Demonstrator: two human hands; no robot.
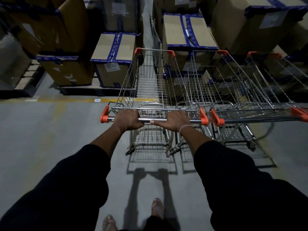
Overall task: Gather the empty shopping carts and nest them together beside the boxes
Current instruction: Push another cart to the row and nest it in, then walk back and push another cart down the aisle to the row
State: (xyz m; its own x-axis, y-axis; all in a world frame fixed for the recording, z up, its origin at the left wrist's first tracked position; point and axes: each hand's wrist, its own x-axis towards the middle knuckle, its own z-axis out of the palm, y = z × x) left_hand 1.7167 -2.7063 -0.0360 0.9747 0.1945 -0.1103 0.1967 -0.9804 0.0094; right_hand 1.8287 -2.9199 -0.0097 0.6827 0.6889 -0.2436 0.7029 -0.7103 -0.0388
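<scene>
Dim; shadows fall toward viewer; edges bowed, soft.

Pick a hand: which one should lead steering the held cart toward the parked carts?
Left, probably. Left hand and right hand both grip the wire shopping cart's steel handlebar; the parked wire carts stand on the right, so the left's push swings it that way.

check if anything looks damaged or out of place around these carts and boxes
The tall cardboard box at upper left looks scuffed, with torn patches on its face. The held cart stands beside the parked carts, not nested into them.
</scene>
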